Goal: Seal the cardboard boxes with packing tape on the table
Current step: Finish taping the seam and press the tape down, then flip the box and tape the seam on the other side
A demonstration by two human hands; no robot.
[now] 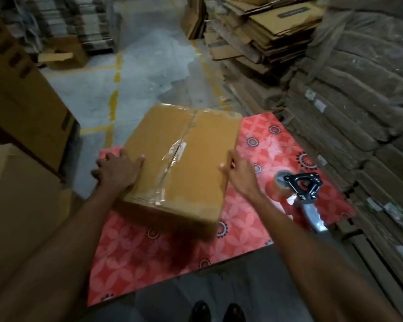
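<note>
A closed brown cardboard box (196, 145) lies on the red patterned table (154, 256), with clear tape running along its centre seam. My left hand (118, 171) grips the box's left side, thumb on top. On the right side, my right hand (241, 174) clasps the edge, fingers curled over it. A tape dispenser (300, 189) with a roll of clear tape and a grey handle lies on the table to the right of my right hand, apart from it.
Large cardboard boxes (21, 108) stand at the left. Stacks of flattened cartons (265, 36) and wrapped bundles (363, 108) rise at the right and back. Grey floor with yellow lines (113, 98) lies beyond the table. My shoes (216, 311) show at the bottom.
</note>
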